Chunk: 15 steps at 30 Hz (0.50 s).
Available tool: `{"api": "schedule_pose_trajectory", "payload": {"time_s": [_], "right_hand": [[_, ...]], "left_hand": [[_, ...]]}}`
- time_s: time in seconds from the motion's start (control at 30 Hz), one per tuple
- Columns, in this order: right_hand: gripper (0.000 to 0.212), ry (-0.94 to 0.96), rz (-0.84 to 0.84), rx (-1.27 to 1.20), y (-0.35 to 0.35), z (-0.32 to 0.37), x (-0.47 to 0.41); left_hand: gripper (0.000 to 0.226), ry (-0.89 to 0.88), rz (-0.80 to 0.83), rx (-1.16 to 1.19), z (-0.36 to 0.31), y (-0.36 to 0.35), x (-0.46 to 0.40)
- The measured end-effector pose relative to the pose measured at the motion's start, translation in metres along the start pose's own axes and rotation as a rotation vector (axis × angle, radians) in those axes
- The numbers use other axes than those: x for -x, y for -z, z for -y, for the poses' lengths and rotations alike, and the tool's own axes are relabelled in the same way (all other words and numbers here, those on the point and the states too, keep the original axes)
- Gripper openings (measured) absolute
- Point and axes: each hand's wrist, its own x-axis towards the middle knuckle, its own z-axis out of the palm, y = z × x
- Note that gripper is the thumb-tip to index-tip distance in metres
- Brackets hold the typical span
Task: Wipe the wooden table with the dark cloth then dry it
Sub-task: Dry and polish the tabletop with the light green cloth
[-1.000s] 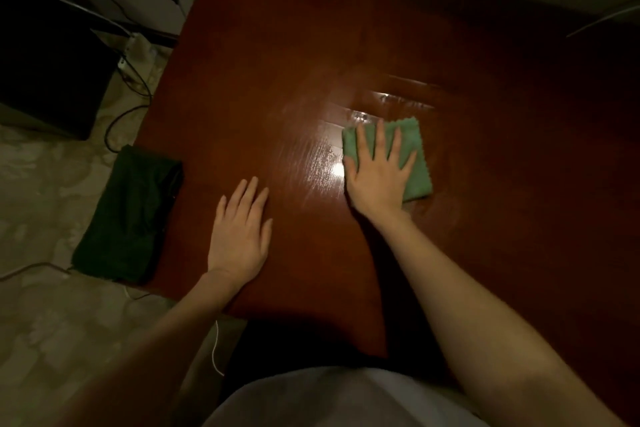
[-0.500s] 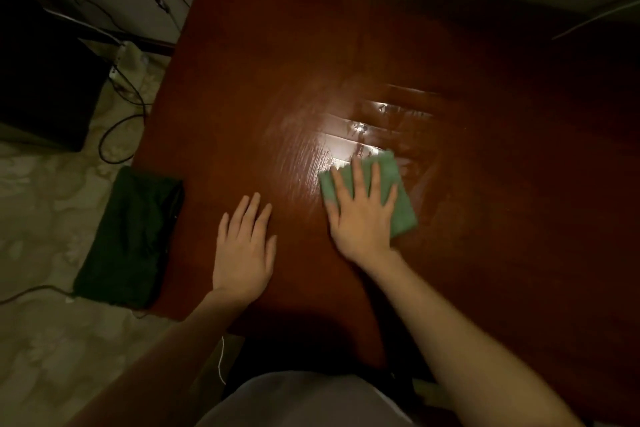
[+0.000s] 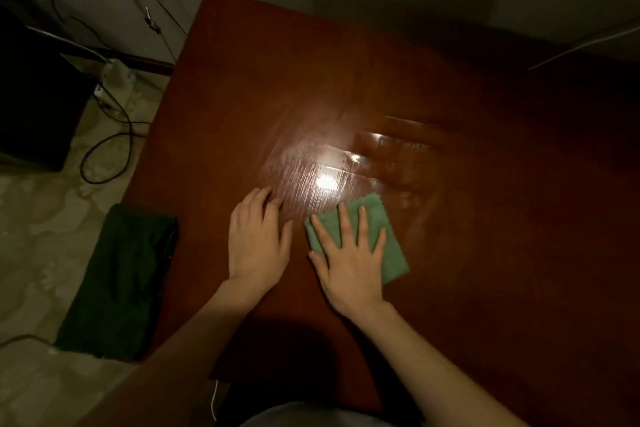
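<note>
The reddish-brown wooden table (image 3: 485,218) fills most of the view, with wet shiny streaks near its middle. A folded light green cloth (image 3: 384,236) lies on it under my right hand (image 3: 349,260), which presses flat on the cloth with fingers spread. My left hand (image 3: 258,243) rests palm down on the bare wood just left of the cloth, fingers slightly curled. A dark green cloth (image 3: 117,281) hangs over the table's left edge, apart from both hands.
Left of the table are a dark box (image 3: 34,97) on the pale patterned floor, a power strip (image 3: 114,76) and looping black cables (image 3: 107,149). The table's near edge is just in front of my body. A thin pale rod (image 3: 588,42) crosses the far right corner.
My right hand has slid the light green cloth toward me and to the left across the wet patch. My left hand has stayed planted on the wood, its fingers curling a little.
</note>
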Motion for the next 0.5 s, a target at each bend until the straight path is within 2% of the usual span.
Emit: {"api": "schedule_pose_trajectory", "payload": {"time_s": [0.13,0.23,0.3,0.37,0.5], "right_hand": [[0.051,0.056,-0.03,-0.002,0.015,-0.019,-0.085],[0.051,-0.075,-0.031,-0.027,0.034,-0.036,-0.166],[0.052,-0.127,-0.025,-0.039,0.038,-0.038,-0.189],[0.052,-0.147,-0.071,-0.047,0.032,-0.036,-0.175],[0.051,-0.235,-0.163,-0.048,0.006,-0.011,-0.086]], "left_hand": [[0.033,0.015,-0.068,0.006,-0.011,-0.008,-0.043],[0.035,0.045,-0.083,-0.014,-0.02,-0.013,-0.081],[0.04,0.065,-0.043,-0.053,-0.023,-0.014,-0.108],[0.044,0.066,-0.006,-0.091,-0.023,-0.014,-0.126],[0.046,0.051,-0.009,-0.118,-0.022,-0.016,-0.13]]}}
